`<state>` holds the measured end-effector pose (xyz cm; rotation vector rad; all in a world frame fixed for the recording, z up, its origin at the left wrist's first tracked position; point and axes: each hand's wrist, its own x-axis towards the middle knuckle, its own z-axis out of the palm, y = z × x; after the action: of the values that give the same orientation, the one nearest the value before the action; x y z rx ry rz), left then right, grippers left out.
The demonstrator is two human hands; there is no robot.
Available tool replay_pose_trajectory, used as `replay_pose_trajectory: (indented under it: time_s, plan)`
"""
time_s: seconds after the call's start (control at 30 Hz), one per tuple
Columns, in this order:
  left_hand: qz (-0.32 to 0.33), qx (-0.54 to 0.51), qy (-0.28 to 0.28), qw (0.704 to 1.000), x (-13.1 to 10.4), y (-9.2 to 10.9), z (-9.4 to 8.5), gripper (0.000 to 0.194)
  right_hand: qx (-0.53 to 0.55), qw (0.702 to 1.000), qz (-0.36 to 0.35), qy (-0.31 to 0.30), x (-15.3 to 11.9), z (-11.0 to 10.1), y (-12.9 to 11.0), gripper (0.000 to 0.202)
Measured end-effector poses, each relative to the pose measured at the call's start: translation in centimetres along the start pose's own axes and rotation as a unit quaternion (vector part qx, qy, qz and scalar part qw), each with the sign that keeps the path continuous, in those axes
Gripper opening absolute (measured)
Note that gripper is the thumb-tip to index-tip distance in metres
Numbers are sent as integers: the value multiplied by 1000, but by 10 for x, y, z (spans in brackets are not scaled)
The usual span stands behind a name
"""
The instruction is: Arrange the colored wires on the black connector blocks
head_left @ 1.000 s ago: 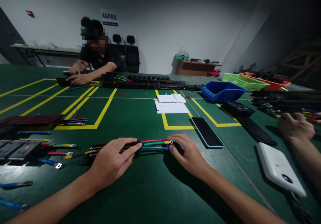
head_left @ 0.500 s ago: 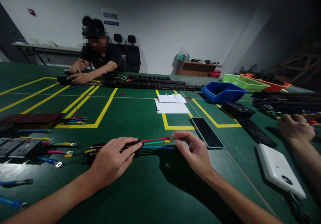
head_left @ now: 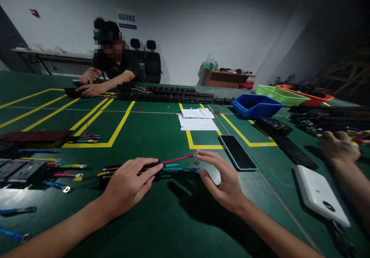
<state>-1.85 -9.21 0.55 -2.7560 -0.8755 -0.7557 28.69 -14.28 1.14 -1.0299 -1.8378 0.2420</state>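
My left hand (head_left: 130,182) curls over a black wired housing (head_left: 104,181) on the table and grips it; most of it is hidden underneath. From its right end come a red wire (head_left: 177,159), a green wire (head_left: 173,165) and a blue wire (head_left: 179,169), each tipped with a terminal. The red wire slants up, apart from the other two. My right hand (head_left: 221,179) hovers at the wire tips, thumb and fingers apart, nothing held between them. Whether a fingertip touches a terminal I cannot tell. Shorter wires stick out at the housing's left end.
Socket strips (head_left: 21,169) with terminal-tipped wires lie at left. A phone (head_left: 238,153), white papers (head_left: 199,122), a blue bin (head_left: 257,107) and a white device (head_left: 320,196) are toward the right. A co-worker's hand (head_left: 338,148) works far right; another person (head_left: 114,63) sits opposite.
My right hand has spread from a near pinch at the red and green wire tips. The red wire now angles upward, separated from the green one. My left hand stays put.
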Motion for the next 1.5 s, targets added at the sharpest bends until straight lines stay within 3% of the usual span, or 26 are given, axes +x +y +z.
replay_pose_trajectory:
  time_s: [0.17, 0.3, 0.47, 0.7, 0.9, 1.27, 1.37, 1.5]
  plan:
    - [1, 2, -3, 1000, 1, 1, -1, 43, -34, 999, -15, 21, 1, 1, 0, 25]
    - [1, 1, 2, 1000, 0, 1, -2, 42, -43, 998, 45, 6, 3, 2, 4, 14]
    - [-3, 3, -3, 1000, -1, 0, 0, 44, -54, 995, 85, -14, 2, 3, 11, 17]
    - [3, 3, 1, 1000, 1, 1, -1, 43, -54, 989, 96, -100, -1, 6, 15, 32]
    - [2, 3, -8, 1000, -1, 1, -1, 43, 27, 984, 166, -54, -1, 9, 16, 29]
    - [5, 3, 7, 1000, 1, 1, 0, 42, 296, 890, 345, 38, 3, 14, 14, 47]
    - [7, 3, 3, 1000, 1, 1, 0, 42, 332, 862, 381, 33, 5, 13, 11, 46]
    - [8, 1, -2, 1000, -1, 0, 0, 43, 329, 851, 410, 2, 6, 12, 10, 47]
